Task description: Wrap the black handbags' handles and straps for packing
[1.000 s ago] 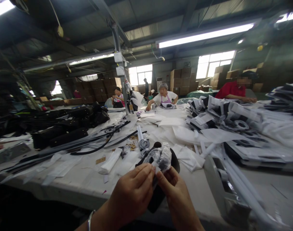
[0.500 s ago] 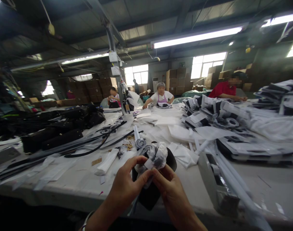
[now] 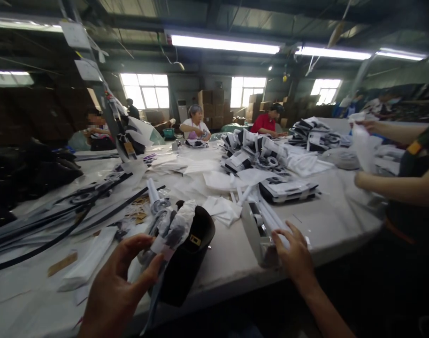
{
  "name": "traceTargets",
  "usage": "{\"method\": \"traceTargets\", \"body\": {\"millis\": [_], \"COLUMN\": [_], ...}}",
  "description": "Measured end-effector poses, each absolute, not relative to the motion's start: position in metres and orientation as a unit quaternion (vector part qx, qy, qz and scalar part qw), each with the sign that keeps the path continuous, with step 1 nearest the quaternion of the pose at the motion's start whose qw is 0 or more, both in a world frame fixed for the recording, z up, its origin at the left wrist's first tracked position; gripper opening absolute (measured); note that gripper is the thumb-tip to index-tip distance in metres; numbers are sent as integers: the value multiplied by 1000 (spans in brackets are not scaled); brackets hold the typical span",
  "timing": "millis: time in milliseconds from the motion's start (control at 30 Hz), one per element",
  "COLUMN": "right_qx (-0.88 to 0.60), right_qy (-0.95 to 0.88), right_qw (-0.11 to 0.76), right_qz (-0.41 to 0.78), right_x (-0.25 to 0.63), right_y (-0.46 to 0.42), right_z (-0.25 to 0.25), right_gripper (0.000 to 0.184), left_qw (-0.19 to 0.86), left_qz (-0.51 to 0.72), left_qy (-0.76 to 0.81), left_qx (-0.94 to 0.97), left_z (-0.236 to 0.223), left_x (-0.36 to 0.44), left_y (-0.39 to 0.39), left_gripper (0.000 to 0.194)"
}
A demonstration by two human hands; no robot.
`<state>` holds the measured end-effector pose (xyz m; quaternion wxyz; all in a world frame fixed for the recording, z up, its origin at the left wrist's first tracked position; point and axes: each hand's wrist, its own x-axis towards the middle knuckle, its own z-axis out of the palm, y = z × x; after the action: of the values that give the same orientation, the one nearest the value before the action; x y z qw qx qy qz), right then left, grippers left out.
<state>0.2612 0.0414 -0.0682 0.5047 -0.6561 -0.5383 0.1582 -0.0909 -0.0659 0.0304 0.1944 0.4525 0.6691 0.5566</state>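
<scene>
My left hand (image 3: 125, 277) pinches a bundled strap (image 3: 168, 239) between thumb and fingers. It is grey and dark, partly wrapped in white tissue and clear film, with a pale band around its middle. Directly behind it lies a black bag (image 3: 188, 263) with a small gold clasp, at the table's front edge. My right hand (image 3: 294, 256) is at the front end of a grey tape dispenser (image 3: 253, 230), its fingers apart. Whether a fingertip touches the tape cannot be made out.
White sheets (image 3: 221, 209) and a pile of wrapped black-and-white pieces (image 3: 253, 152) cover the table's middle. Black strips (image 3: 84, 211) and a brown tag (image 3: 62, 264) lie left. A co-worker's arm (image 3: 394, 180) reaches in from the right with white plastic. Other people sit across the table.
My right hand has left the bundle and moved right to the tape dispenser. My left hand still holds the bundle, now further left in view. The view has turned right, revealing another person's arms.
</scene>
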Motion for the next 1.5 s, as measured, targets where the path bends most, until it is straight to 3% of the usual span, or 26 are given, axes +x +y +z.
{"method": "traceTargets", "body": {"millis": [200,400,533,733,967,1067,1300,1500], "right_qx": [-678,-625,-614,-611,-639,-608,-352,-366], "right_qy": [-499,-443,-386,-258,-276,-366,-613,-638], "right_qw": [445,536,530,555,538,493,419,421], "right_qz": [305,356,439,502,476,503,569,530], "right_x": [276,266,264,263,256,227,119,75], "right_y": [55,35,7,-9,-15,-23,-31,-18], "right_z": [-81,-46,-36,-73,-110,-85,28,43], "right_gripper": [42,33,46,47,40,40,31,34], "left_qw": [243,222,227,256,258,245,166,155], "left_qz": [529,525,550,563,589,593,549,538], "left_qy": [680,691,678,661,639,625,638,625], "left_qx": [446,444,431,425,422,444,514,544], "left_z": [24,26,33,31,29,32,37,35], "left_x": [-101,-99,-90,-91,-92,-88,-75,-73], "left_y": [-61,-63,-65,-62,-57,-57,-63,-66], "left_gripper": [55,54,51,50,45,38,25,23]}}
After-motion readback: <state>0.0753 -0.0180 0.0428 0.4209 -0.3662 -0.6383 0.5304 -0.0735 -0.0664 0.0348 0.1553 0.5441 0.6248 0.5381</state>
